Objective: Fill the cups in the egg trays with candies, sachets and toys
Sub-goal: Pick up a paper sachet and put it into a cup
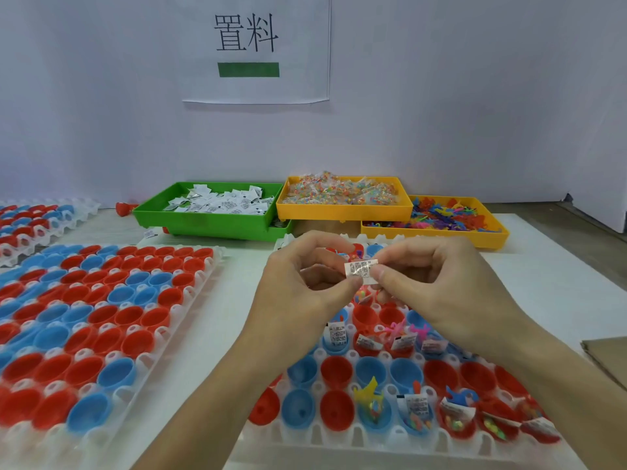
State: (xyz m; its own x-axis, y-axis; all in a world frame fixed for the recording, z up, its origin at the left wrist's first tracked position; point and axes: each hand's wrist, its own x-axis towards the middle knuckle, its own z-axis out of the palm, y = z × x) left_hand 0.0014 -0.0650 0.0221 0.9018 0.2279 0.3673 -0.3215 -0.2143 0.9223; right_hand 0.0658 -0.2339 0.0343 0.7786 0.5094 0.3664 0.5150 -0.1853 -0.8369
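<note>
both hands point(307, 286) point(437, 283) pinching flat printed sachet point(360, 271), over plastic egg tray point(339, 439)

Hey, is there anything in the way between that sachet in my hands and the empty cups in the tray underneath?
Nothing visible blocks it. Both hands, left hand and right hand, pinch the sachet above the near egg tray. Empty cups, such as a red cup in the row below, lie open, with only air between.

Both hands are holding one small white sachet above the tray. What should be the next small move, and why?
Probably lower the sachet, pinched by left hand and right hand, into an empty red cup just below; neighbouring cups nearer the person already hold sachets.
</note>
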